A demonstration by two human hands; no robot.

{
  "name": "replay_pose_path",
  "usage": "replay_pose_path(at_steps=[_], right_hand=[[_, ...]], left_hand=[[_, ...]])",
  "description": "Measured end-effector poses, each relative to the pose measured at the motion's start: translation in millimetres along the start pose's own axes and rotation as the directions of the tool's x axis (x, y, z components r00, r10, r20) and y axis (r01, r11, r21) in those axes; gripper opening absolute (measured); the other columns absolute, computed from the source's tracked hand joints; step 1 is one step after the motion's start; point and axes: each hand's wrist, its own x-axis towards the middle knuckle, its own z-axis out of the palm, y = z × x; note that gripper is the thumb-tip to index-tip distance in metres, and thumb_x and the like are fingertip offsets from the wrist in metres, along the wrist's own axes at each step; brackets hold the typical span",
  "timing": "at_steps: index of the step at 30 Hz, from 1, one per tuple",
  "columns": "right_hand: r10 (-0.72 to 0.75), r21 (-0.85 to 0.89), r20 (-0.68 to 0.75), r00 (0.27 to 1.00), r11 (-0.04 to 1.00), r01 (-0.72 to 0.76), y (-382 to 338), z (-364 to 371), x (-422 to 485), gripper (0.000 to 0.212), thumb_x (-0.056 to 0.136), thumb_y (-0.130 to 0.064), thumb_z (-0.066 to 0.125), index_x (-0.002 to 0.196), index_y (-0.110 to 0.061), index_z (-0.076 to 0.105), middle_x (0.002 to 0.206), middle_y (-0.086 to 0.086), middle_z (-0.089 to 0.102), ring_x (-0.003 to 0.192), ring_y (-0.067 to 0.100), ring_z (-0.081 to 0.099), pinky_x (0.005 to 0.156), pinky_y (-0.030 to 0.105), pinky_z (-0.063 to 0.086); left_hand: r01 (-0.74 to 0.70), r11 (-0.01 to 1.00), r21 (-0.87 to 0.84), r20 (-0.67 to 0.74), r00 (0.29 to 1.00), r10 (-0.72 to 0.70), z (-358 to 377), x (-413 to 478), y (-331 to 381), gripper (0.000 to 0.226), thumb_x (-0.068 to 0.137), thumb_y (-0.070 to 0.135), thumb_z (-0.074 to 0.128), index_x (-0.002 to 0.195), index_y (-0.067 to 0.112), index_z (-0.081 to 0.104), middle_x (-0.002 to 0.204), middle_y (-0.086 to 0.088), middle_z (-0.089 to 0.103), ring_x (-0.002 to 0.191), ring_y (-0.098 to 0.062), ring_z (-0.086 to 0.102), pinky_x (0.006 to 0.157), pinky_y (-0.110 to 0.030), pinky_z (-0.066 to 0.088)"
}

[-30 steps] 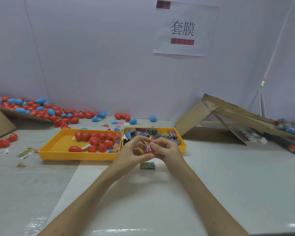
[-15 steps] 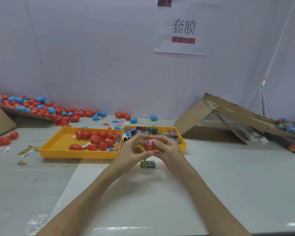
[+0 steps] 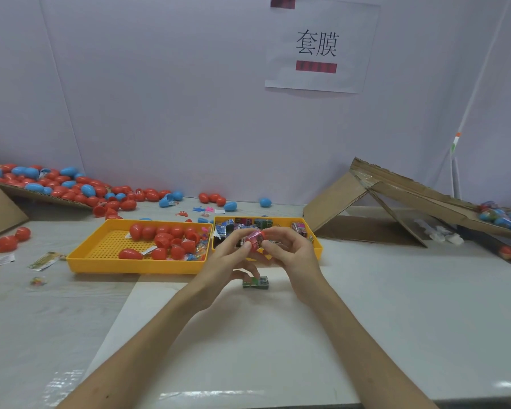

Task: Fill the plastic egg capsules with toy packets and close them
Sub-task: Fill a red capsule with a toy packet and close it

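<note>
The tabletop (image 3: 395, 320) in front of me carries two yellow trays side by side, the left tray (image 3: 106, 258) with loose eggs (image 3: 162, 237) in it and the right tray (image 3: 317, 246) with toy packets (image 3: 248, 223). Just near of the trays, my left hand (image 3: 224, 258) and right hand (image 3: 292, 255) meet above the tabletop, curled fingers and thumbs of both pinching one red egg (image 3: 255, 239) between them. A small green packet (image 3: 255, 282) lies on the tabletop right below my hands.
</note>
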Motion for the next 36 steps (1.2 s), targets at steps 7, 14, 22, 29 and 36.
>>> replay_pose_path(at_steps=[7,14,22,29,36], right_hand=[[0.022,-0.003,-0.054,0.998,1.0,-0.022,-1.4,2.3,-0.8,0.022,0.086,-0.015,0.077,0.107,-0.011,0.074,0.102,0.01,0.073,0.081,0.016,0.069,0.074,0.028,0.056],[0.032,0.046,-0.058,0.998,0.999,-0.029,-0.4,3.1,-1.1,0.02,0.079,-0.017,0.079,0.098,-0.009,0.076,0.092,-0.004,0.074,0.095,0.019,0.071,0.075,0.025,0.055],[0.017,0.089,-0.046,0.999,0.996,-0.013,0.3,1.4,-0.4,0.019,0.067,-0.026,0.083,0.084,-0.016,0.08,0.088,0.002,0.075,0.091,0.025,0.073,0.078,0.028,0.058],[0.003,0.054,-0.062,0.998,0.999,0.0,0.0,1.8,-0.4,0.014,0.068,-0.028,0.083,0.076,-0.017,0.08,0.082,0.006,0.075,0.08,0.02,0.072,0.074,0.027,0.058],[-0.024,-0.055,-0.062,0.998,0.998,0.021,0.7,4.4,-1.5,0.025,0.074,-0.028,0.085,0.092,-0.013,0.076,0.093,0.007,0.074,0.089,0.026,0.072,0.08,0.044,0.061]], left_hand=[[-0.08,0.996,-0.029,-0.109,0.991,0.076,0.6,-2.3,4.1,0.034,0.094,0.032,0.064,0.127,0.031,0.07,0.099,-0.009,0.075,0.076,-0.019,0.067,0.071,-0.026,0.056],[-0.039,0.99,-0.132,-0.112,0.993,0.024,0.2,-3.2,3.9,0.031,0.089,0.034,0.065,0.118,0.035,0.074,0.094,-0.006,0.075,0.075,-0.016,0.067,0.076,-0.025,0.058],[-0.033,0.981,-0.191,-0.12,0.993,0.01,1.5,-4.0,5.1,0.03,0.088,0.032,0.064,0.115,0.028,0.076,0.093,-0.015,0.075,0.076,-0.019,0.069,0.076,-0.025,0.058],[-0.023,0.986,-0.167,-0.146,0.989,-0.001,1.2,-2.5,3.2,0.028,0.087,0.036,0.065,0.11,0.027,0.077,0.092,-0.017,0.076,0.076,-0.022,0.071,0.072,-0.026,0.059],[0.017,0.991,-0.134,-0.133,0.991,-0.035,1.7,0.2,1.1,0.038,0.088,0.043,0.061,0.113,0.015,0.071,0.089,-0.01,0.075,0.072,-0.017,0.07,0.074,-0.028,0.059]])
